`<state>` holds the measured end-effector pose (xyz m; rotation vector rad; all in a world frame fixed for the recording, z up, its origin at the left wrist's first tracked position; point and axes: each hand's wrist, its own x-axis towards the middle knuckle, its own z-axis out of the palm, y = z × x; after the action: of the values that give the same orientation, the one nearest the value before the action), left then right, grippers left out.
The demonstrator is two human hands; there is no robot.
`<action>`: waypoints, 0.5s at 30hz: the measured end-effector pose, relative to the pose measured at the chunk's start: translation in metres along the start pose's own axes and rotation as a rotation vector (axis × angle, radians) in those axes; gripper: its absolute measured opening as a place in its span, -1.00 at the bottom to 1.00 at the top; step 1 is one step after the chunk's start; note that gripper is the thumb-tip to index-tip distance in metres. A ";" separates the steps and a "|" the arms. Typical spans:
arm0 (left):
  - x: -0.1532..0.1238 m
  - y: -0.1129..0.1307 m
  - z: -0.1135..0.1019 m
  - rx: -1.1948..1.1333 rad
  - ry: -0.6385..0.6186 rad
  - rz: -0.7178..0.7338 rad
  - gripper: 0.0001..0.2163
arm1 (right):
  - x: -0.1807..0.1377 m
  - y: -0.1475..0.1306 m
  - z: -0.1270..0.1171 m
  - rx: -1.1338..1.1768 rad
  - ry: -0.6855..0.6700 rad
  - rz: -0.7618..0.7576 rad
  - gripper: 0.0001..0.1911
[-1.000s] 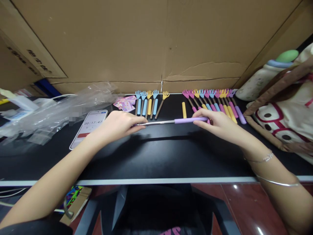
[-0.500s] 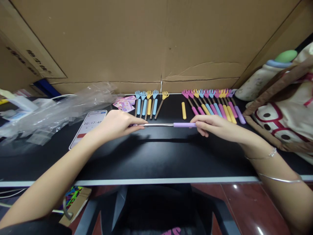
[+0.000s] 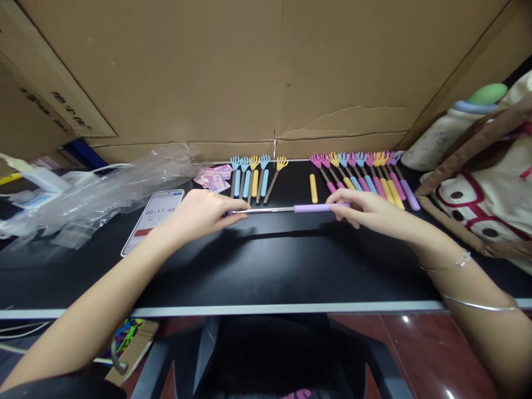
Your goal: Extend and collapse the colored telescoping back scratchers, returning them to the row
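A back scratcher [image 3: 313, 208] with a purple grip and a silver rod is held level above the black table. My left hand [image 3: 210, 212] pinches its left end, covering most of the head. On the purple grip's right end, my right hand [image 3: 359, 209] is closed with thumb and fingers. Behind it lies a loose yellow handle [image 3: 313, 189]. A yellow-headed back scratcher [image 3: 275, 180] without a coloured grip lies farther left, beside several blue and yellow heads on rods and loose grips [image 3: 264, 183]. To the right, several back scratchers with coloured grips [image 3: 366, 180] form a row.
A phone [image 3: 152, 221] showing a timer lies by my left forearm, near clear plastic bags [image 3: 124, 188] and pink-purple cards [image 3: 214, 178]. Cardboard [image 3: 274, 72] stands along the table's back. A bottle [image 3: 446, 133] and a cloth bag [image 3: 490, 205] occupy the right side.
The right end of the back scratcher has risen slightly, and my right fingers have shifted a little on the purple grip. My left hand keeps its pinch.
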<state>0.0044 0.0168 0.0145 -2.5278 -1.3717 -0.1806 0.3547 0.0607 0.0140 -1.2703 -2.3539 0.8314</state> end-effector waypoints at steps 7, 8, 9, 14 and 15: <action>0.000 0.000 0.000 -0.014 0.002 -0.006 -0.68 | 0.001 0.004 -0.002 0.076 -0.043 -0.036 -0.63; 0.000 0.000 0.000 -0.015 0.000 -0.005 -0.68 | 0.001 0.005 -0.002 0.100 -0.067 -0.034 -0.63; 0.000 0.000 0.000 -0.013 -0.004 -0.005 -0.68 | 0.001 0.006 -0.003 0.128 -0.086 -0.032 -0.63; 0.000 0.000 0.001 -0.001 -0.012 -0.012 -0.67 | 0.001 0.005 -0.004 0.286 -0.109 -0.025 -0.57; 0.000 -0.001 0.001 0.005 -0.005 -0.016 -0.67 | 0.001 0.004 -0.004 0.315 -0.108 -0.020 -0.55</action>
<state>0.0038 0.0176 0.0138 -2.5156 -1.3929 -0.1745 0.3588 0.0645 0.0143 -1.0938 -2.1982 1.2348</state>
